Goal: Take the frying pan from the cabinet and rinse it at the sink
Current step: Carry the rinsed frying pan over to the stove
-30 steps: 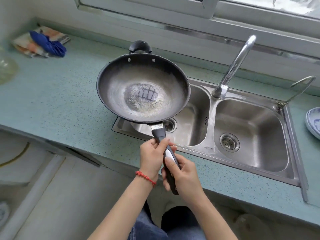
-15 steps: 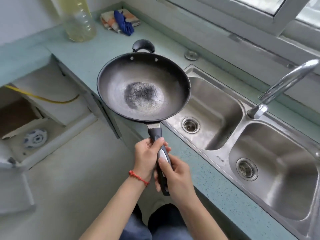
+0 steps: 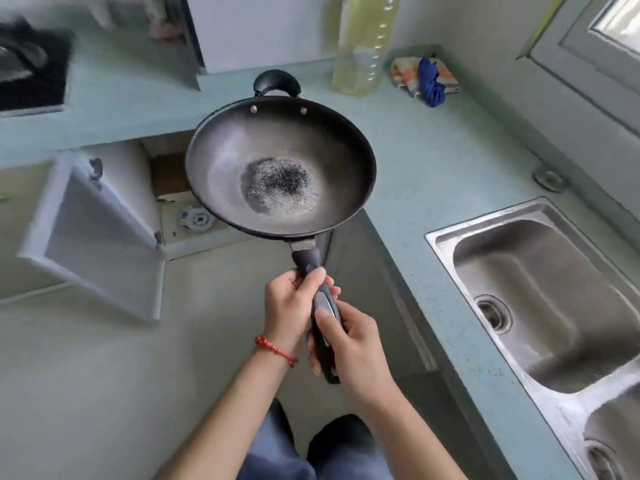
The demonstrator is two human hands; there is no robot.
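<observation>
Both sets of fingers are clamping on the pan's long black handle (image 3: pixel 320 320). The left hand (image 3: pixel 291 306) is gripping it nearer the bowl, thumb lying on top, a red cord (image 3: pixel 275 351) circling its wrist. The right hand (image 3: pixel 353 348) is wrapping the handle's end, thumb pressing on the grey inset.

The pan (image 3: pixel 280 168) is hanging level in the air, touching nothing but the hands, out in front of the body and over the floor (image 3: pixel 86 393) by the bench corner. Its dark bowl is showing a pale, speckled patch at the bottom; a small loop handle (image 3: pixel 277 83) is standing at the far rim.

To the right, well apart from the pan, the steel sink (image 3: pixel 540 289) is sitting in the green bench (image 3: pixel 433 161). To the left, a cabinet door (image 3: pixel 100 233) is standing open, with a blue-patterned dish (image 3: pixel 195 218) lying inside. On the far bench, a yellowish bottle (image 3: pixel 363 46) is standing beside a bundled cloth (image 3: pixel 424 77).
</observation>
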